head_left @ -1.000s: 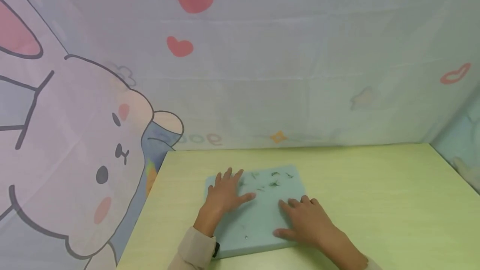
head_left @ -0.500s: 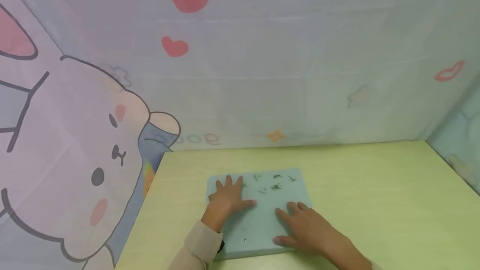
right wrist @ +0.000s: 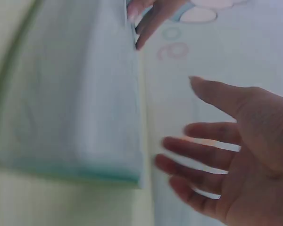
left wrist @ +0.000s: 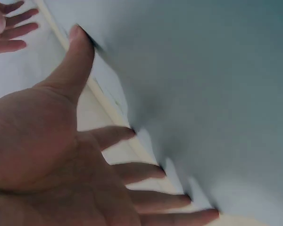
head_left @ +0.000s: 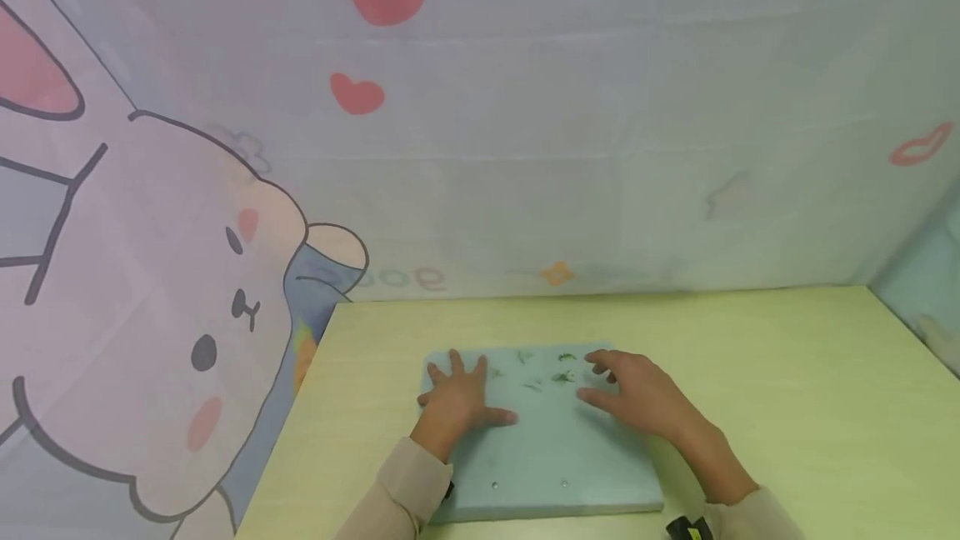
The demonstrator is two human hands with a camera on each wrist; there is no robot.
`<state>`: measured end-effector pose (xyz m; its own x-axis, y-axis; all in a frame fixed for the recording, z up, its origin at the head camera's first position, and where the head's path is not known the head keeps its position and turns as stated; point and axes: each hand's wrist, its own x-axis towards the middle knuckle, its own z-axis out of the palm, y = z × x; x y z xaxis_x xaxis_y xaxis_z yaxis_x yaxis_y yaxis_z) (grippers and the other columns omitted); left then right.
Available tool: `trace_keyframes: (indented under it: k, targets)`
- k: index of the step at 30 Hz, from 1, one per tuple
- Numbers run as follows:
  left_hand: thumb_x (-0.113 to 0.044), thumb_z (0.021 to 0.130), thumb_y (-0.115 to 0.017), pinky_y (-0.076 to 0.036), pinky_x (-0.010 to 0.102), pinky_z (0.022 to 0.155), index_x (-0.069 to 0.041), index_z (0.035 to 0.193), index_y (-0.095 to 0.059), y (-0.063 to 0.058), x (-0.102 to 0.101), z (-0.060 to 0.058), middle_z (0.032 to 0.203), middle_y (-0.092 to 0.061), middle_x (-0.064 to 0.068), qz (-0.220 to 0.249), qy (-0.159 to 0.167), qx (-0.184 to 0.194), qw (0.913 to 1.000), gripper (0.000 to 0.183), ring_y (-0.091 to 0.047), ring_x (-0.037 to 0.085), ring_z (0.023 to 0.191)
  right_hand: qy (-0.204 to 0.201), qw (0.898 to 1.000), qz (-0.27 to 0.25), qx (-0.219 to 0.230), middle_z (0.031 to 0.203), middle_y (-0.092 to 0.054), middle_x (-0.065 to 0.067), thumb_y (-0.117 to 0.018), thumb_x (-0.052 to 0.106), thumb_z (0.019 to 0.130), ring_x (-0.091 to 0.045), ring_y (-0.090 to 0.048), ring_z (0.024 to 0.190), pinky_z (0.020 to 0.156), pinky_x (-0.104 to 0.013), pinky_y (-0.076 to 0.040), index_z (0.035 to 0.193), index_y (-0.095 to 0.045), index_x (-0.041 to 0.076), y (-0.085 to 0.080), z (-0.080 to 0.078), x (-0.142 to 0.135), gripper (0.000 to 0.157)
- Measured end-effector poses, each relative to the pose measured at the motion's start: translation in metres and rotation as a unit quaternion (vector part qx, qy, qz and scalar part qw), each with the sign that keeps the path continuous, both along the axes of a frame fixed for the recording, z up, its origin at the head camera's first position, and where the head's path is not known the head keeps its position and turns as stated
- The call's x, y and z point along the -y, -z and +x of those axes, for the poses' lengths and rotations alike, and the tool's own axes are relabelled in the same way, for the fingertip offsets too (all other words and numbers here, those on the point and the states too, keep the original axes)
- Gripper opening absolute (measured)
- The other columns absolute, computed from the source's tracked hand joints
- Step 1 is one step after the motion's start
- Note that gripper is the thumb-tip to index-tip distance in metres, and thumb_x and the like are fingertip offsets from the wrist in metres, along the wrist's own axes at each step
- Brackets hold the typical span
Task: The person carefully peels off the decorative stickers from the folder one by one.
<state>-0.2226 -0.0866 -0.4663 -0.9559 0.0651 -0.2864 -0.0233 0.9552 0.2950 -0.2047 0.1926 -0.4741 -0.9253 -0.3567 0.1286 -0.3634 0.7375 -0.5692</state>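
Note:
A pale blue-green flat rectangular case [head_left: 555, 448] lies on the table, with small green leaf prints [head_left: 564, 377] near its far edge. Two small round studs, such as the stud [head_left: 494, 485], sit near its close edge. My left hand [head_left: 457, 407] rests on the case's left part with fingers and thumb spread; in the left wrist view the fingertips of that hand [left wrist: 85, 160] touch its surface. Over the far right corner hovers my right hand [head_left: 641, 394], fingers slightly bent. The right wrist view shows that hand [right wrist: 236, 141] apart from the case, holding nothing.
The yellow-green table [head_left: 787, 407] extends to both sides of the case. Behind it hangs a pale cloth [head_left: 570, 148] printed with hearts and a large rabbit [head_left: 172, 273] on the left. A dark strap [head_left: 688, 528] shows at the right sleeve.
My right hand has risen off the case's right side and moved away from me to its far right corner, uncovering the second stud. The left hand stays spread on the case.

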Motion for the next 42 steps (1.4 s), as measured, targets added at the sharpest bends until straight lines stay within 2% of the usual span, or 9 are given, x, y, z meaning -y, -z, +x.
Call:
trace_keyframes:
  k: [4, 8, 16, 20, 25, 30, 36, 38, 42]
  targets:
    - [-0.058, 0.079, -0.09, -0.034, 0.084, 0.104, -0.017, 0.165, -0.041, 0.002, -0.001, -0.002, 0.172, -0.017, 0.029, -0.003, 0.019, -0.003, 0.9998, 0.107, -0.012, 0.063, 0.154, 0.011, 0.998, -0.059, -0.019, 0.127, -0.071, -0.014, -0.078, 0.03, 0.099, -0.035, -0.068, 0.11, 0.09, -0.053, -0.056, 0.132, -0.069, -0.001, 0.012, -0.012, -0.016, 0.046]
    - [-0.06, 0.077, -0.09, -0.036, 0.082, 0.103, -0.019, 0.165, -0.041, 0.004, -0.001, -0.004, 0.173, -0.018, 0.027, -0.024, 0.026, -0.006, 0.9994, 0.108, -0.014, 0.062, 0.154, 0.02, 0.993, -0.115, -0.021, 0.125, -0.07, -0.013, -0.079, 0.026, 0.098, -0.036, -0.065, 0.113, 0.093, -0.053, -0.054, 0.13, -0.07, 0.001, 0.026, -0.022, -0.033, 0.041]
    - [-0.062, 0.075, -0.09, -0.039, 0.08, 0.103, -0.022, 0.165, -0.042, 0.013, -0.001, -0.006, 0.173, -0.02, 0.024, -0.046, 0.061, -0.01, 0.997, 0.109, -0.017, 0.06, 0.155, 0.018, 0.983, -0.182, 0.012, 0.128, -0.067, -0.013, -0.075, 0.023, 0.102, -0.03, -0.061, 0.113, 0.092, -0.036, -0.053, 0.133, -0.069, 0.002, 0.038, -0.034, -0.054, 0.038]
    - [-0.062, 0.074, -0.09, -0.039, 0.079, 0.104, -0.022, 0.165, -0.042, 0.009, -0.002, -0.004, 0.173, -0.02, 0.023, -0.051, 0.07, -0.011, 0.9962, 0.11, -0.016, 0.058, 0.155, 0.019, 0.983, -0.178, 0.028, 0.126, -0.068, -0.012, -0.076, 0.024, 0.101, -0.027, -0.061, 0.11, 0.09, -0.036, -0.053, 0.131, -0.071, 0.004, 0.044, -0.036, -0.054, 0.037]
    - [-0.063, 0.074, -0.09, -0.038, 0.079, 0.104, -0.022, 0.165, -0.041, 0.007, -0.003, -0.003, 0.173, -0.02, 0.023, -0.057, 0.071, -0.012, 0.9958, 0.111, -0.016, 0.058, 0.155, 0.014, 0.989, -0.14, 0.042, 0.123, -0.068, -0.009, -0.078, 0.027, 0.099, -0.027, -0.061, 0.111, 0.093, -0.04, -0.053, 0.128, -0.072, 0.005, 0.048, -0.039, -0.057, 0.037]
    - [-0.062, 0.074, -0.09, -0.038, 0.08, 0.104, -0.022, 0.166, -0.04, 0.007, -0.003, -0.006, 0.174, -0.019, 0.023, -0.062, 0.072, -0.013, 0.9954, 0.112, -0.016, 0.059, 0.155, -0.007, 0.992, -0.12, 0.036, 0.12, -0.068, -0.005, -0.079, 0.027, 0.098, -0.027, -0.063, 0.113, 0.094, -0.041, -0.051, 0.127, -0.074, 0.007, 0.049, -0.043, -0.059, 0.036]
    - [-0.061, 0.075, -0.091, -0.037, 0.08, 0.104, -0.021, 0.166, -0.04, 0.007, -0.003, -0.007, 0.173, -0.019, 0.024, -0.057, 0.072, -0.011, 0.9957, 0.111, -0.015, 0.059, 0.155, -0.034, 0.991, -0.119, 0.045, 0.117, -0.065, -0.008, -0.082, 0.025, 0.096, -0.027, -0.06, 0.105, 0.091, -0.041, -0.05, 0.125, -0.076, 0.006, 0.048, -0.043, -0.057, 0.035]
    - [-0.061, 0.074, -0.091, -0.037, 0.08, 0.105, -0.021, 0.166, -0.04, 0.007, -0.003, -0.006, 0.173, -0.019, 0.024, -0.053, 0.071, -0.008, 0.9961, 0.112, -0.014, 0.059, 0.155, -0.042, 0.992, -0.113, 0.047, 0.118, -0.064, -0.009, -0.082, 0.023, 0.096, -0.028, -0.059, 0.105, 0.091, -0.044, -0.05, 0.123, -0.076, 0.006, 0.048, -0.041, -0.058, 0.033]
    - [-0.061, 0.074, -0.091, -0.038, 0.08, 0.104, -0.021, 0.165, -0.041, 0.009, -0.003, -0.005, 0.173, -0.02, 0.024, -0.051, 0.071, -0.008, 0.9961, 0.112, -0.016, 0.06, 0.155, -0.05, 0.992, -0.103, 0.052, 0.122, -0.062, -0.007, -0.081, 0.022, 0.096, -0.032, -0.059, 0.114, 0.1, -0.054, -0.049, 0.122, -0.076, 0.01, 0.05, -0.039, -0.06, 0.029]
